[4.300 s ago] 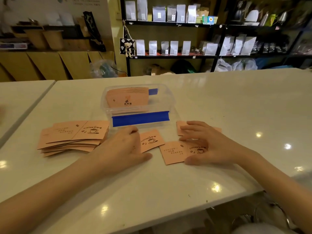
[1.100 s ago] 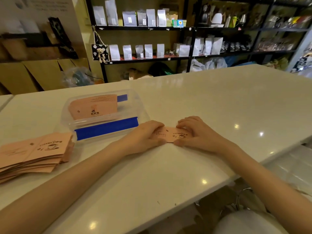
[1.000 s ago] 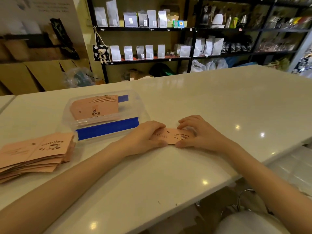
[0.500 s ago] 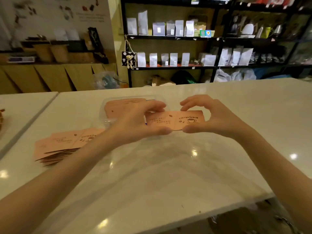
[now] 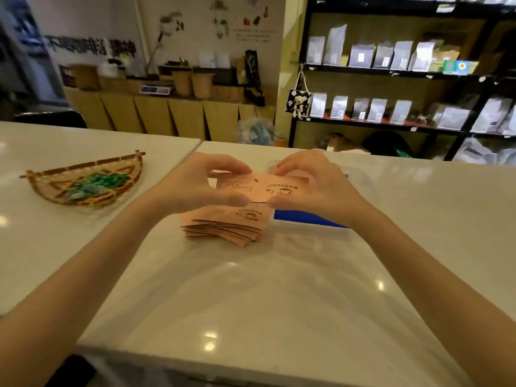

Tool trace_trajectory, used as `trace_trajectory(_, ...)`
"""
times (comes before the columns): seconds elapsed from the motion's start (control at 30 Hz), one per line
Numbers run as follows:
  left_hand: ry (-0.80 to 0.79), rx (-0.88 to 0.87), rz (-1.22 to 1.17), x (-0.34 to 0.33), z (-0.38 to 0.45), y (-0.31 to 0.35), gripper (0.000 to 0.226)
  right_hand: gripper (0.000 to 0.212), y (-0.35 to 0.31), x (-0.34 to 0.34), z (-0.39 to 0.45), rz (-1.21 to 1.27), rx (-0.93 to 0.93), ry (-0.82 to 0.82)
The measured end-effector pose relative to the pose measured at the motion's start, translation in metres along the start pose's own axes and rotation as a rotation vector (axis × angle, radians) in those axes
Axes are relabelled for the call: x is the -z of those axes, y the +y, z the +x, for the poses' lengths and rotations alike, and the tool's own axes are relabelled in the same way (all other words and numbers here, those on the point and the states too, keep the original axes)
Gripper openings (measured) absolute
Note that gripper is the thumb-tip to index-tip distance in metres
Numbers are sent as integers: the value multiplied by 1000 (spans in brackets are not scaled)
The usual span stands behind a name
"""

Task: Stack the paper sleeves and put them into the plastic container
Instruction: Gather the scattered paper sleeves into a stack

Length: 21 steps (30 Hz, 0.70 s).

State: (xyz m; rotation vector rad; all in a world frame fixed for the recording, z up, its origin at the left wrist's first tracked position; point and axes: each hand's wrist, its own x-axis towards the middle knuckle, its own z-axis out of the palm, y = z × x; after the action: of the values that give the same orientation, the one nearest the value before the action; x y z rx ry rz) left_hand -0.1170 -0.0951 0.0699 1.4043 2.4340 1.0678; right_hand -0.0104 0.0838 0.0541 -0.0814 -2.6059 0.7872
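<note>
I hold a small bundle of pink paper sleeves (image 5: 265, 187) in the air, printed with a coffee cup drawing. My left hand (image 5: 195, 185) pinches its left end and my right hand (image 5: 312, 185) pinches its right end. Right below it, a fanned pile of more sleeves (image 5: 227, 226) lies on the white counter. The clear plastic container (image 5: 360, 180) with a blue clip (image 5: 307, 220) stands behind my right hand and is mostly hidden by it.
A woven bamboo basket (image 5: 86, 181) with green wrapped items sits on the neighbouring counter at left. A seam (image 5: 178, 166) separates the two counters. Black shelves (image 5: 391, 74) with white pouches stand behind. The counter's front edge (image 5: 251, 367) is near me.
The loose sleeves were gathered flat on the counter, then lifted between both hands. They now hang over the fanned pile, and my view has swung left, bringing the basket into sight.
</note>
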Motion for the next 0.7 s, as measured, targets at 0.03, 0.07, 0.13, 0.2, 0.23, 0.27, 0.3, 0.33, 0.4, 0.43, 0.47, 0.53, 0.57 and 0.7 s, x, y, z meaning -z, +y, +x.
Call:
trace_trajectory(0.03,-1,27,-10,4,-3,-6,47,53,-2,-7,5,-19,13,-16)
trace_trajectory(0.07,-1,49,-13,7,-6,-13,46,53,-4,-13,9,-42,24,-32)
trace_trajectory(0.13,-5,85,-7,11,-10,-26,43,53,-7,-26,16,-98,42,-59)
trace_trajectory(0.2,-11,123,3,14,-12,-37,43,55,-7,-37,21,-140,60,-83)
trace_trajectory(0.23,-13,137,9,14,-13,-42,44,56,-8,-42,22,-153,70,-95)
trace_trajectory(0.27,-16,143,14,15,-14,-46,44,57,-8,-47,23,-164,77,-111)
trace_trajectory(0.3,-21,145,19,15,-15,-50,44,57,-9,-51,24,-178,84,-128)
trace_trajectory(0.33,-28,144,23,16,-16,-54,44,58,-9,-55,24,-200,92,-143)
trace_trajectory(0.4,-47,153,27,16,-18,-60,42,60,-9,-61,24,-242,104,-167)
trace_trajectory(0.43,-59,155,31,16,-18,-62,41,61,-9,-63,24,-254,106,-177)
trace_trajectory(0.47,-72,157,41,15,-18,-65,40,62,-8,-65,23,-268,110,-185)
trace_trajectory(0.53,-90,161,78,11,-18,-70,41,65,-8,-68,23,-322,119,-204)
trace_trajectory(0.57,-97,165,95,10,-17,-72,42,67,-8,-69,23,-351,124,-215)
trace_trajectory(0.7,-148,134,105,12,-14,-76,40,64,-13,-61,28,-344,96,-286)
